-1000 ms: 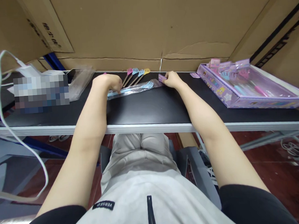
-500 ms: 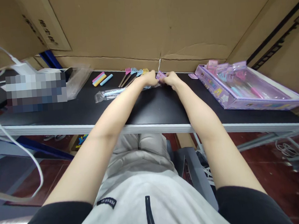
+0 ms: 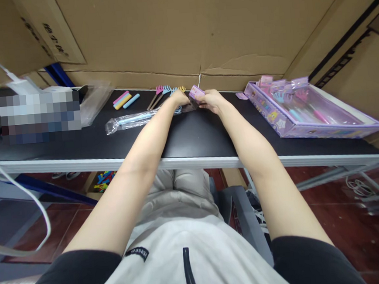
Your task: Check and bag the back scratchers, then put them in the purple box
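Note:
My right hand (image 3: 213, 100) is closed on a small purple card (image 3: 196, 91) at the far middle of the table. My left hand (image 3: 180, 99) pinches the right end of a clear plastic bag (image 3: 111, 126), close beside the card. Inside the bag lies a light blue stick with a claw-shaped head (image 3: 178, 110), like a back scratcher. Behind my left hand are several back scratchers (image 3: 159, 90) with pink, blue and yellow claw heads and brownish shafts. My left fingertips are partly hidden.
Pink, yellow and blue tubes (image 3: 123, 101) lie left of the scratchers. A purple display box (image 3: 287, 127) with packed scratchers stands at right, near another purple card (image 3: 241, 96). Plastic bags (image 3: 96, 103) and a white cable (image 3: 14, 186) are at left. Cardboard (image 3: 155, 35) walls the back.
The purple card has risen slightly and turned more toward the view in my right hand. The bag has slid left and toward me. The view has shifted a little.

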`<state>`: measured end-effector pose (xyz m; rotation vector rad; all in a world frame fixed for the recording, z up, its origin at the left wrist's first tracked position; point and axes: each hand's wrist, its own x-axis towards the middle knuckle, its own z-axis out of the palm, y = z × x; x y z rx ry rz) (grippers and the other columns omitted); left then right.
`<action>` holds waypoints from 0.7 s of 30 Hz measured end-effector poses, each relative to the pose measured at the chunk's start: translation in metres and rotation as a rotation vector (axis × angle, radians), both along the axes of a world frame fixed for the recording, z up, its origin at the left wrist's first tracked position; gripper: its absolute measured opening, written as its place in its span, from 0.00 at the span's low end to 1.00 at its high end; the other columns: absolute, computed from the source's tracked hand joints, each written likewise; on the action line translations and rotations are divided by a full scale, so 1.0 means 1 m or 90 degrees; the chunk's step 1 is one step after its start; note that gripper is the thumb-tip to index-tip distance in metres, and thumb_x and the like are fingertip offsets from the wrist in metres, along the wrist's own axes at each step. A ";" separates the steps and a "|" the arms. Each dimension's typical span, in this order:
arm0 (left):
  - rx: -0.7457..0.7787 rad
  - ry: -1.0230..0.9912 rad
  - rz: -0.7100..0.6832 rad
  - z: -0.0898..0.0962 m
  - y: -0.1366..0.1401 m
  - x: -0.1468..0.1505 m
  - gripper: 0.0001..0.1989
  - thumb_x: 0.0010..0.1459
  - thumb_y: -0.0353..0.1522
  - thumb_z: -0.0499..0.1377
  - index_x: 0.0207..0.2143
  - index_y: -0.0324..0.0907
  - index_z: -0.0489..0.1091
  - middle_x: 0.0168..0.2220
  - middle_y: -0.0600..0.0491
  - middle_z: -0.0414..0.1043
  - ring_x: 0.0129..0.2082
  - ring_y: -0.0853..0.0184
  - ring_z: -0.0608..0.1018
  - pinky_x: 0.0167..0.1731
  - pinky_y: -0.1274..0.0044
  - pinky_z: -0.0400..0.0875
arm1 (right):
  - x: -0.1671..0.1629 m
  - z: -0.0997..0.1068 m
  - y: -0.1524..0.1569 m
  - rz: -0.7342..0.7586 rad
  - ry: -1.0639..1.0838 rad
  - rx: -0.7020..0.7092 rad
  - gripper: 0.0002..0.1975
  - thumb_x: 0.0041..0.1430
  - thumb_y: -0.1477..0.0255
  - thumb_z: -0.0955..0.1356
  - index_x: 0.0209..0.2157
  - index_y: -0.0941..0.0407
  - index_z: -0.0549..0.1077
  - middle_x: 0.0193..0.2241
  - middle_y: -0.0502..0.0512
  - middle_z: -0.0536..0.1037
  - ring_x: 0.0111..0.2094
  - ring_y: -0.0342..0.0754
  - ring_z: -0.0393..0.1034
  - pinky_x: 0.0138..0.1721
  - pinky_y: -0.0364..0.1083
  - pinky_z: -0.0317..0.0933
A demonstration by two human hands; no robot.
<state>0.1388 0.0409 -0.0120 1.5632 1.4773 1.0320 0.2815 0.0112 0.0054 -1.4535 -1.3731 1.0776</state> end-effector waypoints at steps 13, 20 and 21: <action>0.016 -0.111 0.044 0.004 -0.010 -0.020 0.07 0.51 0.26 0.70 0.25 0.40 0.75 0.29 0.49 0.80 0.42 0.60 0.83 0.49 0.71 0.77 | -0.010 -0.007 -0.003 0.053 -0.187 0.096 0.13 0.72 0.76 0.72 0.30 0.57 0.72 0.25 0.51 0.74 0.26 0.41 0.66 0.32 0.39 0.62; 0.003 -0.131 0.044 0.010 -0.018 -0.017 0.10 0.58 0.24 0.64 0.24 0.39 0.73 0.24 0.49 0.75 0.38 0.61 0.82 0.49 0.72 0.77 | -0.010 -0.009 0.002 0.080 -0.178 0.121 0.10 0.75 0.70 0.69 0.36 0.57 0.74 0.29 0.53 0.77 0.27 0.41 0.71 0.32 0.39 0.68; 0.001 -0.133 0.040 0.010 -0.019 -0.016 0.10 0.59 0.24 0.63 0.24 0.39 0.73 0.25 0.48 0.76 0.39 0.61 0.82 0.49 0.71 0.77 | -0.009 -0.009 0.002 0.070 -0.176 0.117 0.09 0.75 0.71 0.70 0.36 0.56 0.74 0.28 0.52 0.77 0.27 0.41 0.71 0.32 0.39 0.68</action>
